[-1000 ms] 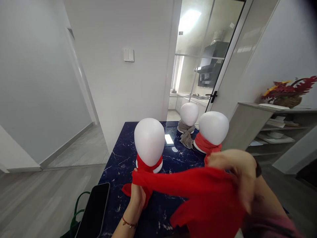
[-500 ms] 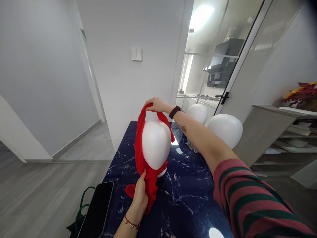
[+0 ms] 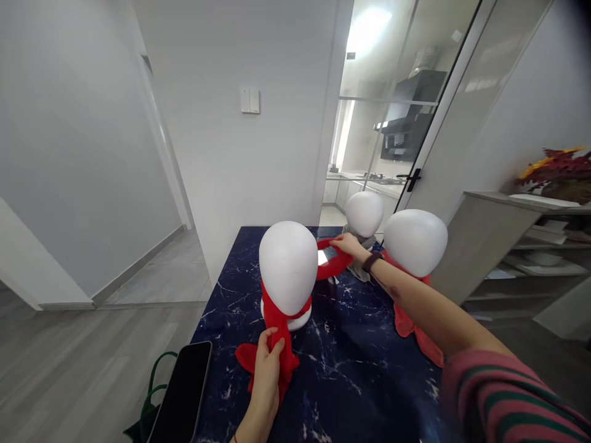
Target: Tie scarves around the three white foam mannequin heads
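Note:
A white mannequin head (image 3: 288,266) stands on the dark blue marbled table (image 3: 341,381). A red scarf (image 3: 276,319) wraps around its neck, and one end lies bunched on the table in front. My left hand (image 3: 266,363) pinches the hanging part just below the head's chin. Behind and to the right of the head, my right hand (image 3: 349,244) grips another stretch of the same scarf, pulled out sideways in a loop. The back of the neck is hidden by the head.
Two more white mannequin heads, a farther one (image 3: 364,213) with grey cloth and a nearer one (image 3: 415,242) with a coral-red scarf (image 3: 402,315), stand on the right. A black phone (image 3: 181,391) lies at the table's left edge beside a green bag strap (image 3: 154,375). Shelves (image 3: 512,264) stand at right.
My right hand has moved from above the head down to its right, taking the scarf off the crown. The scarf now sits at neck level. My left hand stays on the front part.

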{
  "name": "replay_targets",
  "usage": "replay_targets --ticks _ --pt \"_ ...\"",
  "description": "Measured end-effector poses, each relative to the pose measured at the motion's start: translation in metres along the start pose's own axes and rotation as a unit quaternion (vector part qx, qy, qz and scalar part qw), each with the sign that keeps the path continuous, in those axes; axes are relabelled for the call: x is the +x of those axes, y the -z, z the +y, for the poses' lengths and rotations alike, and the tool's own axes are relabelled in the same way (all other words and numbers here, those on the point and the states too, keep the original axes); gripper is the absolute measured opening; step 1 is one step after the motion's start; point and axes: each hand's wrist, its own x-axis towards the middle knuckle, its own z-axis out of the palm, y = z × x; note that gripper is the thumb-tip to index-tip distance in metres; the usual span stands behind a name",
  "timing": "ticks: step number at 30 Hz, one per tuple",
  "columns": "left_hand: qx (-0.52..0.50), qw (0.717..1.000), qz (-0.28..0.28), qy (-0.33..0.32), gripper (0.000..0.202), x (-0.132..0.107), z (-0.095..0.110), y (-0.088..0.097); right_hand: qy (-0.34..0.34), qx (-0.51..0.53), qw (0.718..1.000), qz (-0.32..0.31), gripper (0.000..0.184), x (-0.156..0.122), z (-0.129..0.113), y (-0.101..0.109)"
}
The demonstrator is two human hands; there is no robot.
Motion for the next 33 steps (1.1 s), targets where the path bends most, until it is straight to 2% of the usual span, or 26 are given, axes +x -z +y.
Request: replay_targets --ticks 2,3,4,5,7,9,11,15,19,21,23,25,27,30,33 --pt "-0.018 0.999 0.033 -0.018 0.040 -0.005 -0.001 0.001 -0.035 0.066 0.993 -0.090 0.026 -0.035 0.023 0.004" --pt "-0.032 0.998 0.053 -0.022 0.044 -0.007 0.000 0.001 -0.059 0.131 0.977 -0.159 0.027 -0.055 0.032 0.004" --pt "-0.048 0.996 0.072 -0.021 0.046 -0.010 0.000 0.001 -0.082 0.213 0.945 -0.234 0.028 -0.076 0.039 0.001" --pt "-0.065 0.994 0.085 -0.013 0.048 -0.013 0.002 0.001 -0.105 0.295 0.900 -0.303 0.029 -0.098 0.044 -0.004" --pt "-0.100 0.991 0.087 0.025 0.046 -0.018 0.006 -0.001 -0.139 0.421 0.803 -0.398 0.030 -0.139 0.049 -0.019" --pt "-0.140 0.985 0.061 0.083 0.036 -0.022 0.011 -0.002 -0.163 0.493 0.733 -0.439 0.030 -0.176 0.047 -0.042" --pt "-0.174 0.974 0.024 0.143 0.025 -0.024 0.016 -0.003 -0.159 0.547 0.703 -0.425 0.029 -0.206 0.043 -0.068" --pt "-0.204 0.955 -0.047 0.211 0.020 -0.025 0.023 0.002 -0.158 0.625 0.678 -0.353 0.033 -0.249 0.030 -0.112" --pt "-0.188 0.949 -0.112 0.228 0.019 -0.030 0.029 0.011 -0.161 0.704 0.649 -0.240 0.030 -0.277 0.017 -0.132" --pt "-0.176 0.951 -0.120 0.226 0.020 -0.031 0.031 0.016 -0.139 0.716 0.656 -0.195 0.034 -0.284 0.013 -0.134" --pt "-0.165 0.955 -0.105 0.221 0.021 -0.032 0.033 0.020 -0.125 0.710 0.673 -0.165 0.039 -0.286 0.013 -0.134" --pt "-0.165 0.956 -0.087 0.226 0.018 -0.031 0.033 0.022 -0.142 0.694 0.692 -0.138 0.041 -0.285 0.016 -0.134" --pt "-0.179 0.951 -0.081 0.239 0.015 -0.030 0.031 0.022 -0.186 0.670 0.709 -0.117 0.041 -0.282 0.020 -0.135" --pt "-0.197 0.941 -0.085 0.260 0.019 -0.031 0.028 0.021 -0.222 0.642 0.724 -0.120 0.035 -0.281 0.022 -0.137" --pt "-0.194 0.941 -0.100 0.259 0.029 -0.035 0.029 0.022 -0.185 0.652 0.722 -0.139 0.036 -0.286 0.017 -0.139"
